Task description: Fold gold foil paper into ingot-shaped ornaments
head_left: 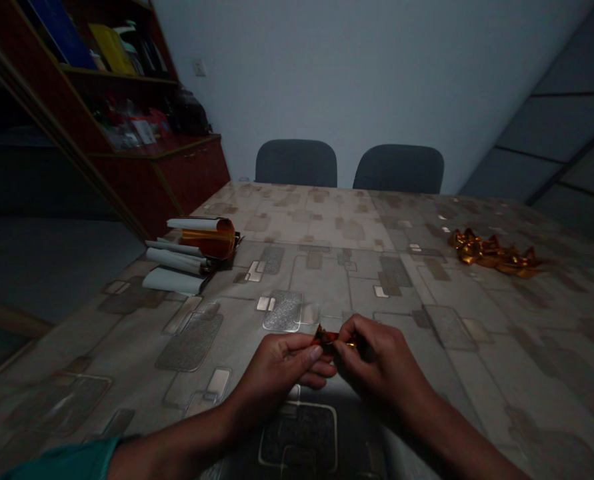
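Two tight pinches hold one small, crumpled piece of red-and-gold foil [331, 339] in the air above the worktop [327, 280], straight ahead of me and between my hands. Its long axis runs sideways, from my left hand [277, 370] across to my right hand [381, 360]. Neither hand is plainly nearer, as each closes on its own end. My left thumb [317, 353] presses in from one side, and the fingers of my right hand [349, 337] grip from the other. My fingertips hide much of the piece, so I cannot tell how it is folded.

Off to my right, a loose heap of gold foil pieces [494, 257] lies directly on the worktop, not in any container. To my left are a curled roll of orange-gold foil [209, 239], white paper rolls [174, 260] and a folded white sheet [171, 281], all close together. Past the far edge stand two dark chairs [295, 163]. Further left, a dark red wooden cabinet [191, 177] has shelves holding books, plastic packets and a black bag [189, 113]. A teal sleeve [61, 463] covers part of my left arm.
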`<move>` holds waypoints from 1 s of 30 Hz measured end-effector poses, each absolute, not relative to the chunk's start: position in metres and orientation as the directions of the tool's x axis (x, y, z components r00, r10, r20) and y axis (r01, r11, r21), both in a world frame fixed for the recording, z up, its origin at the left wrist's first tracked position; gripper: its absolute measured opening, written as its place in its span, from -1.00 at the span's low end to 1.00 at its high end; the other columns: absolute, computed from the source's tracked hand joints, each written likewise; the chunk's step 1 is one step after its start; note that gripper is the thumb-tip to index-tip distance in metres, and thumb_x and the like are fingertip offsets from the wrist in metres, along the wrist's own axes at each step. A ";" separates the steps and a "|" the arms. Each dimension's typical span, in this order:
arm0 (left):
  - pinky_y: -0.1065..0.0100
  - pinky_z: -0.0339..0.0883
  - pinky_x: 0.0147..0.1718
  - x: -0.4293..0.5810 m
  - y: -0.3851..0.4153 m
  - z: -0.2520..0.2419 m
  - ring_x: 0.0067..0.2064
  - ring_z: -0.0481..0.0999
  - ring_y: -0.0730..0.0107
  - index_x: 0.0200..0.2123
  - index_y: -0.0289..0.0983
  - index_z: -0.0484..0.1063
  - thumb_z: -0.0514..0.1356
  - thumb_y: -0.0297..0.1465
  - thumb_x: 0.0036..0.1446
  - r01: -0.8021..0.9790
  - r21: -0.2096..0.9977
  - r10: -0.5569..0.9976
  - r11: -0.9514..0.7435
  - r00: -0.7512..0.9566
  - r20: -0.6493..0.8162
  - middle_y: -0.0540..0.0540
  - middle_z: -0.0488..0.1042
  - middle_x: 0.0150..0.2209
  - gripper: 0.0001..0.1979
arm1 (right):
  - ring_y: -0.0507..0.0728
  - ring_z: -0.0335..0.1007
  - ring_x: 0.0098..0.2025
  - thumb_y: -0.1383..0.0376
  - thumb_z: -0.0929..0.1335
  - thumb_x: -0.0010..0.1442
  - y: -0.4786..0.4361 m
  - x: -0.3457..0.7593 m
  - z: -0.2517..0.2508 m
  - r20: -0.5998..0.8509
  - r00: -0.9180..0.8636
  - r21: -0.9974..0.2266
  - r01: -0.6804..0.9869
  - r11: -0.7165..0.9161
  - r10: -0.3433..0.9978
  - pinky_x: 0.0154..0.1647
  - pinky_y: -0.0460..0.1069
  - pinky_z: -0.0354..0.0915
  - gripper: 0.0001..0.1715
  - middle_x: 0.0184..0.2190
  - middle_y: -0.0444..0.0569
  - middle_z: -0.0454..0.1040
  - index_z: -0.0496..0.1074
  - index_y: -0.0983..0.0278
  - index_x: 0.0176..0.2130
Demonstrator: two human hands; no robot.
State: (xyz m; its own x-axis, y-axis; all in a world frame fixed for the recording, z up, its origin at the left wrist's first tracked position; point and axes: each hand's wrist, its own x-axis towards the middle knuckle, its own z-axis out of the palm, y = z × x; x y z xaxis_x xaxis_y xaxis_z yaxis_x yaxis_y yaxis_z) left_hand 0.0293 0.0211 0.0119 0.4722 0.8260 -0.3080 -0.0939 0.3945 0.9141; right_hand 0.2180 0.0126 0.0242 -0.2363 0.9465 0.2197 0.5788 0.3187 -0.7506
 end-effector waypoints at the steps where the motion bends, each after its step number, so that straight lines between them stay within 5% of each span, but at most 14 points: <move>1: 0.44 0.45 -0.33 0.029 0.021 0.012 -0.22 0.63 0.28 -0.18 -0.37 0.62 0.32 -0.24 0.12 -0.092 0.915 0.824 0.392 0.476 -0.305 -0.24 0.64 -0.23 -0.68 | 0.04 0.31 -0.53 0.39 0.31 0.16 0.012 0.218 0.023 0.232 -0.248 -0.741 0.582 0.336 0.941 -0.48 -0.06 0.14 -0.86 -0.55 -0.11 0.43 0.37 0.26 -0.45; 6: 0.42 0.46 -0.30 0.028 0.019 0.010 -0.21 0.63 0.30 -0.15 -0.33 0.62 0.29 -0.28 0.17 -0.090 0.931 0.830 0.354 0.488 -0.269 -0.22 0.65 -0.22 -0.73 | 0.05 0.35 -0.43 0.40 0.36 0.21 0.011 0.217 0.019 0.293 -0.323 -0.737 0.523 0.428 0.900 -0.40 -0.06 0.18 -0.85 -0.46 -0.11 0.44 0.39 0.25 -0.41; 24: 0.42 0.47 -0.34 0.029 0.021 0.013 -0.26 0.64 0.28 -0.21 -0.36 0.63 0.38 -0.20 0.03 -0.077 0.902 0.817 0.424 0.461 -0.345 -0.25 0.66 -0.23 -0.64 | 0.03 0.29 -0.49 0.37 0.43 0.17 0.014 0.215 0.019 0.219 -0.291 -0.833 0.442 0.334 0.931 -0.46 -0.07 0.14 -0.78 -0.54 -0.17 0.40 0.40 0.25 -0.50; 30: 0.42 0.47 -0.35 0.029 0.022 0.010 -0.31 0.63 0.32 -0.22 -0.37 0.63 0.38 -0.18 0.03 -0.101 0.899 0.838 0.426 0.420 -0.349 -0.24 0.66 -0.29 -0.63 | 0.05 0.32 -0.44 0.34 0.40 0.18 0.012 0.222 0.036 0.118 -0.348 -0.907 0.343 0.244 0.930 -0.43 -0.06 0.18 -0.96 -0.46 -0.13 0.47 0.51 0.25 -0.32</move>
State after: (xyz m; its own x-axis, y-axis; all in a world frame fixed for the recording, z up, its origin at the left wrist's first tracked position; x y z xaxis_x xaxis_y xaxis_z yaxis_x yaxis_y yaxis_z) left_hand 0.0289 0.0224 0.0099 0.4196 0.8377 -0.3495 -0.1010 0.4257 0.8992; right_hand 0.2216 0.0118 0.0358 -0.3480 0.9300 0.1182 0.3428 0.2435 -0.9073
